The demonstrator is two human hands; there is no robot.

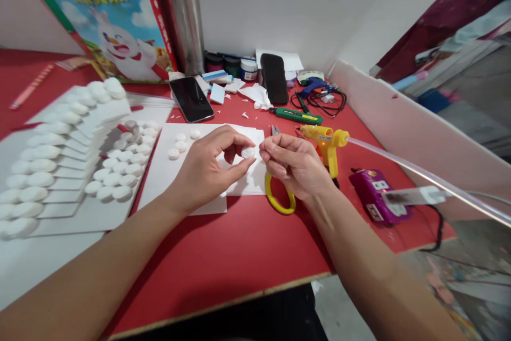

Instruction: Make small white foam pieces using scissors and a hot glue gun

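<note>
"What is held in the left grip [207,165]?"

"A small white disc [248,152] is pinched between thumb and fingertips, and it is raised above the white paper [162,176] on the red counter [239,256]."

"And the right grip [293,163]?"

"Its fingers are curled and its fingertips drawn together just beside the disc. Whether anything tiny is grasped there cannot be told."

"What is found close by?"

"Four loose discs [181,146] are spread on the paper, to the left of the raised one. Scissors are partly hidden by the right grip; their yellow handle [283,211] is seen below it, their tips above."

"And further to the right?"

"A yellow glue gun [330,155] is placed just past the right grip, with a long clear stick [419,172] fed into its back. A purple box [373,194] is set near the counter's right edge."

"What is kept on the left?"

"Many white discs [120,179] are gathered on a board, and beside them larger white ovals [42,165] are lined up in rows on overlapping cards [67,184]."
</note>
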